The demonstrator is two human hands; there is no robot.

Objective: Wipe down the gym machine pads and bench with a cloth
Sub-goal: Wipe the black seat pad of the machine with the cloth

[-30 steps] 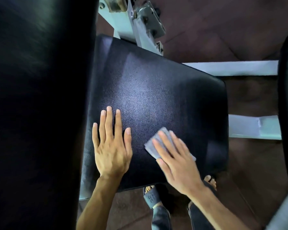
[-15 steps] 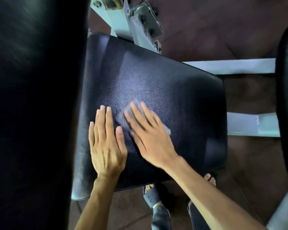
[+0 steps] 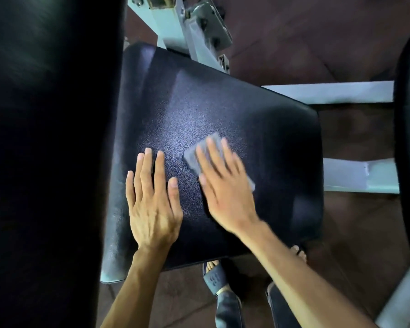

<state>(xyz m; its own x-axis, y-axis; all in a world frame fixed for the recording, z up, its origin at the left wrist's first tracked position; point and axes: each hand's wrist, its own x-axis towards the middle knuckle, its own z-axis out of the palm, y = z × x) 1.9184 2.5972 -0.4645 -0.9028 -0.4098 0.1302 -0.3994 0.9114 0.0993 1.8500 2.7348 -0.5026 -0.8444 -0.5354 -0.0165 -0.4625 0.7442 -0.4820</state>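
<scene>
On the head camera I see the grey cloth [image 3: 197,155] lying under my right hand [image 3: 225,192], whose straight, slightly spread fingers press it onto the black seat pad [image 3: 246,114]. Just beside it, my left hand [image 3: 152,209] rests flat with its fingers straight.

Cloth [image 3: 194,155] mostly under blurred R hand [image 3: 225,192]

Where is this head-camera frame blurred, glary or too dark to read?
Head view: the right hand and the grey cloth under it are motion-smeared, while the left hand, flat on the seat pad, is sharp; head view: a soft bluish sheen sits on that pad's middle; head view: the large upright pad at the left is nearly black, with little surface detail.
</scene>
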